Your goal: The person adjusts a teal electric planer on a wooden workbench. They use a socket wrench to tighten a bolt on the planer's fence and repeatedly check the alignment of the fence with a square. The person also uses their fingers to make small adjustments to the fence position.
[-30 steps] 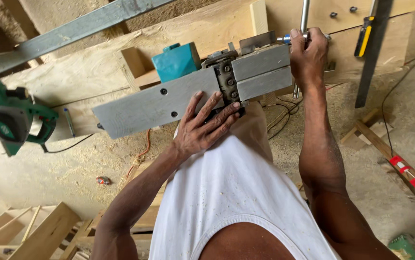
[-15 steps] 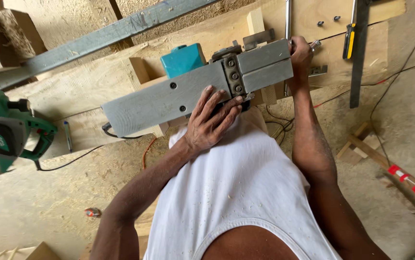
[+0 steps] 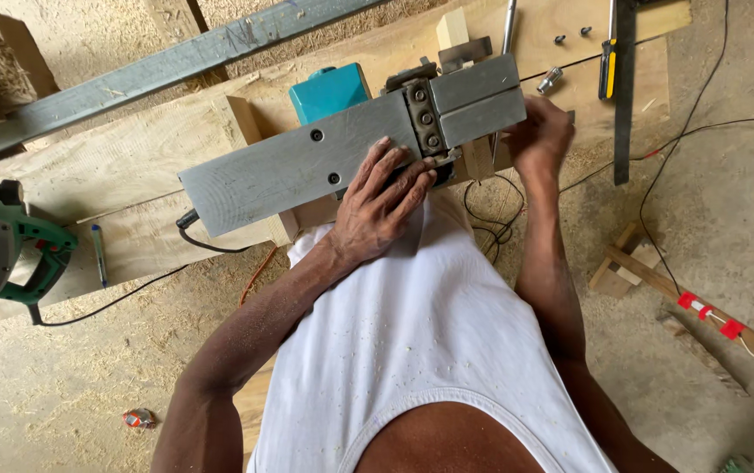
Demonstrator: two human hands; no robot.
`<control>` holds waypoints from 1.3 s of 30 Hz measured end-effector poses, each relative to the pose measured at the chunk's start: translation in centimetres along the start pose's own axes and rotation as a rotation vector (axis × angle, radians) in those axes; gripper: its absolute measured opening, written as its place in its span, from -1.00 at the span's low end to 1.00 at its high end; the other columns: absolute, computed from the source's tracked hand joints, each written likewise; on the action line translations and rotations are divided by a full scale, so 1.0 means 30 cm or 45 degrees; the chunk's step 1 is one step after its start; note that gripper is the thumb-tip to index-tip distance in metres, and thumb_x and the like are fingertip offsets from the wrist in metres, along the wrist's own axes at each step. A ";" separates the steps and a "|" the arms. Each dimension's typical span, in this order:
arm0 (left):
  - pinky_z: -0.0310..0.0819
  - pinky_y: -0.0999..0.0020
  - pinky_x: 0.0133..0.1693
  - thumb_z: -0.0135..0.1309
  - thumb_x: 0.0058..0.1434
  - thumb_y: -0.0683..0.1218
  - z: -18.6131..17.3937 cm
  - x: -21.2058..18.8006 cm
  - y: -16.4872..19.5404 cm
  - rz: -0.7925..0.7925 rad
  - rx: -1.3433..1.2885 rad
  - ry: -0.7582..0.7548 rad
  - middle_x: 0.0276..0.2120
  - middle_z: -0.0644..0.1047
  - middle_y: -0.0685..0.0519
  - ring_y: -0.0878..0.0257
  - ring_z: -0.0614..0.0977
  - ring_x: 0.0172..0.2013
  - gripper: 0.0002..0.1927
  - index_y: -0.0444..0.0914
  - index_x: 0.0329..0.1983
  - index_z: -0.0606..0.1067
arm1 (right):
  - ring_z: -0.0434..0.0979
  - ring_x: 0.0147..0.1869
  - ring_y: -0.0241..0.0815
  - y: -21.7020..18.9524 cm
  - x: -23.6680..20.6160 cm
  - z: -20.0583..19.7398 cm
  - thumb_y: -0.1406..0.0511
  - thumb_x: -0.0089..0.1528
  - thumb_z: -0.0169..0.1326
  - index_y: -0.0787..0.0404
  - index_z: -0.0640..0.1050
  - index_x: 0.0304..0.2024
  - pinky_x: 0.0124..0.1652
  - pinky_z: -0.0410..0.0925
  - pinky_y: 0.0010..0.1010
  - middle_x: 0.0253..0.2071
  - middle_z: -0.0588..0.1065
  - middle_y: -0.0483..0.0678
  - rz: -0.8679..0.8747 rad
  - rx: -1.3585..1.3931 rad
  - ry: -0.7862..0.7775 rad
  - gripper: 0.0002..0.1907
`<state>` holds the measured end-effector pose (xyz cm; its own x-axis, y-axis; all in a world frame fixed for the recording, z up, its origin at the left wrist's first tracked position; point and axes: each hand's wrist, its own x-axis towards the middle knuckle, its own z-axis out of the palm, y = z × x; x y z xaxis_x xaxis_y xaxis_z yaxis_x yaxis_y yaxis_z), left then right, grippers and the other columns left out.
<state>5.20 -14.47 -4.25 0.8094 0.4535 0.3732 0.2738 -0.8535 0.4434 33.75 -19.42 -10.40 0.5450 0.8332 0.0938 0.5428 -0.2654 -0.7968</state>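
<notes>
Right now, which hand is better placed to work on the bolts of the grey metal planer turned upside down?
The left hand, probably. Its fingers lie on the grey metal planer, just beside the dark bolt block. The right hand sits at the far end, behind the short grey plate.

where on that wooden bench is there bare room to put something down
Bare wood lies on the bench between the grey metal bar and the upturned planer, and at the front left around the pen. Far right is crowded: bolts, a yellow-handled tool, a dark rule. The left hand and right hand fill the middle.
</notes>
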 end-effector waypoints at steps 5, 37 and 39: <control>0.35 -0.19 0.31 0.18 0.26 -0.16 -0.034 -0.084 0.027 -0.011 -0.128 0.103 0.20 0.53 -0.10 -0.08 0.49 0.26 -0.60 -0.29 0.18 0.50 | 0.55 -0.37 -0.31 -0.095 -0.153 -0.137 0.35 0.44 0.07 0.23 0.59 -0.13 -0.41 0.33 -0.46 -0.31 0.59 -0.04 -0.121 -0.002 0.022 -0.90; 0.55 0.12 -0.16 -0.06 0.43 0.00 0.344 -0.469 -0.059 -1.439 -1.026 -0.579 -0.19 0.66 -0.17 0.02 0.65 -0.23 -0.69 -0.26 -0.02 0.60 | 0.33 -0.26 -0.26 -0.203 -0.182 -0.085 0.50 0.24 0.23 -0.16 0.64 0.04 -0.35 0.33 -0.51 -0.31 0.31 -0.18 -0.750 0.041 -0.474 -0.55; 0.55 0.12 -0.16 -0.05 0.43 -0.01 0.347 -0.468 -0.043 -1.441 -1.030 -0.582 -0.19 0.66 -0.17 0.01 0.65 -0.23 -0.70 -0.26 -0.02 0.60 | 0.29 -0.33 -0.26 -0.190 -0.177 -0.072 0.52 0.24 0.20 -0.15 0.65 0.05 -0.43 0.27 -0.48 -0.40 0.28 -0.18 -0.824 -0.071 -0.484 -0.54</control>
<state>-1.11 -22.42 -18.55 0.4981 0.5186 -0.6949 0.6262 0.3392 0.7020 29.14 -23.38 -5.05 -0.1468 0.9385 0.3124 0.7165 0.3187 -0.6205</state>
